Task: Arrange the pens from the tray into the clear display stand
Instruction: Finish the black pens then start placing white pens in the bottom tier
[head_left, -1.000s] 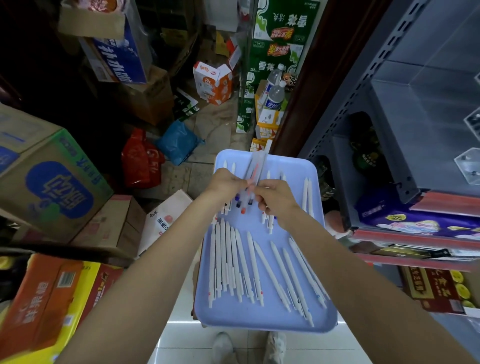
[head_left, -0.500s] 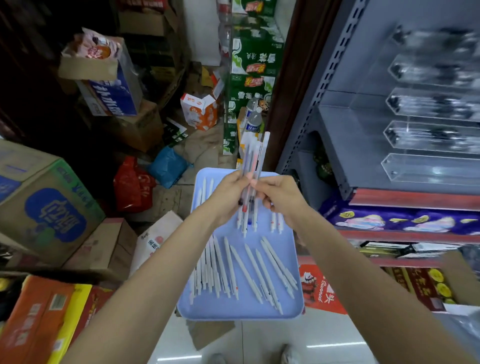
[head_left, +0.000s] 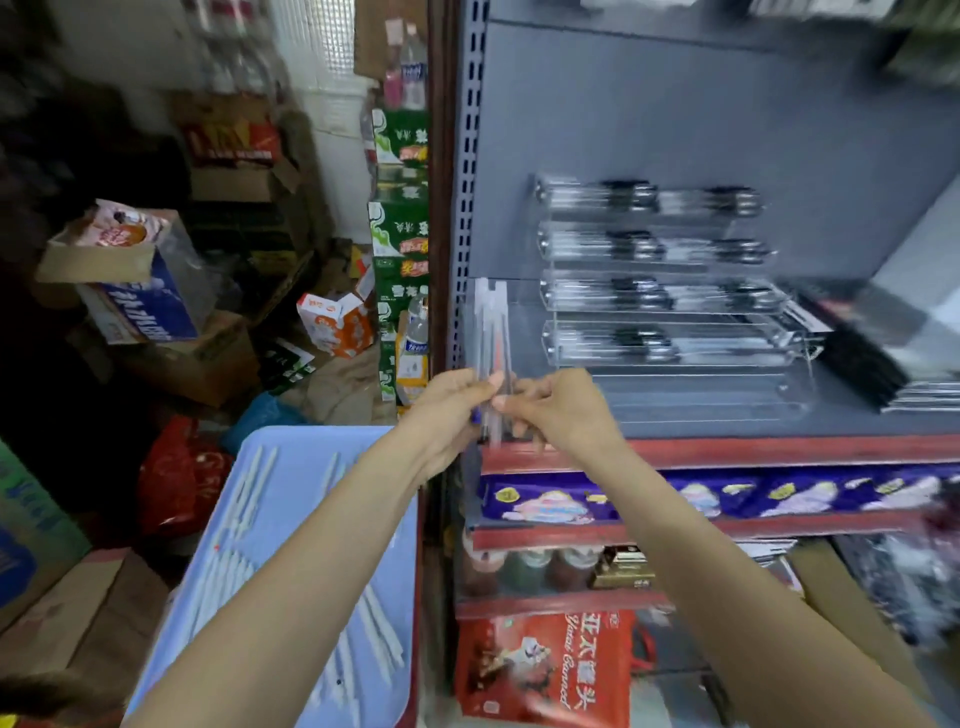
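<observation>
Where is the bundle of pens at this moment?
In the head view the bundle of pens stands upright at centre, held between the left hand and right hand, above the blue tray and left of the clear display stand.

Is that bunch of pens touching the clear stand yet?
Apart. The head view shows the pens held upright in both hands, left of the clear stand, shelf backing between them.

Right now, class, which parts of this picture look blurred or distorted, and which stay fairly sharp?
Head view: motion blur smears the clear display stand and the shelf's right side; the bundle of pens is streaked; both hands stay fairly sharp; the wide lens bows the shelf upright; the tray looks soft.
</observation>
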